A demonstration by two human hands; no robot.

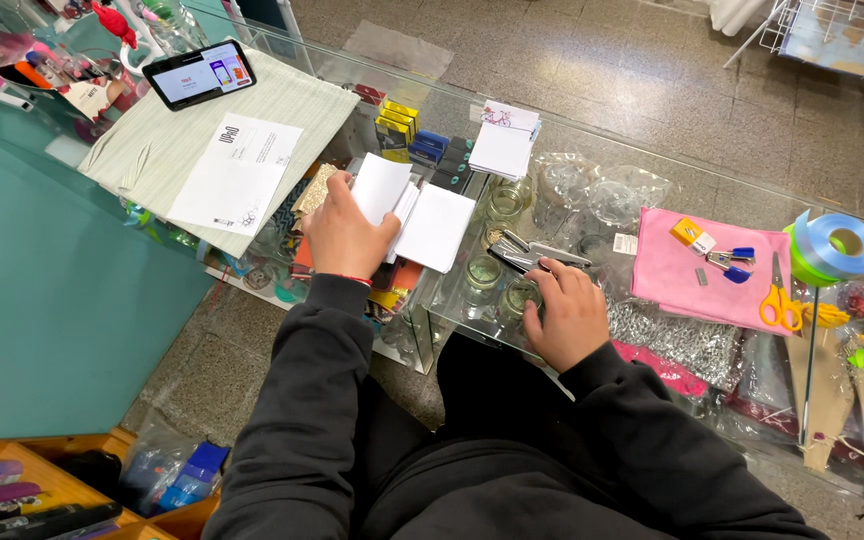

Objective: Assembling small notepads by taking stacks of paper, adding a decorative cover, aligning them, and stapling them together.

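On the glass tabletop in front of you, a pink cloth lies to the right, with a small orange box and a blue-handled clip tool on it. Yellow-handled scissors rest at its right edge, just beside a roll of blue ribbon. Farther back sits a small stack of white notepads. To your left, a pale woven mat carries a printed white sheet and a phone with its screen lit. Low on your left, a wooden tray stands on the floor.
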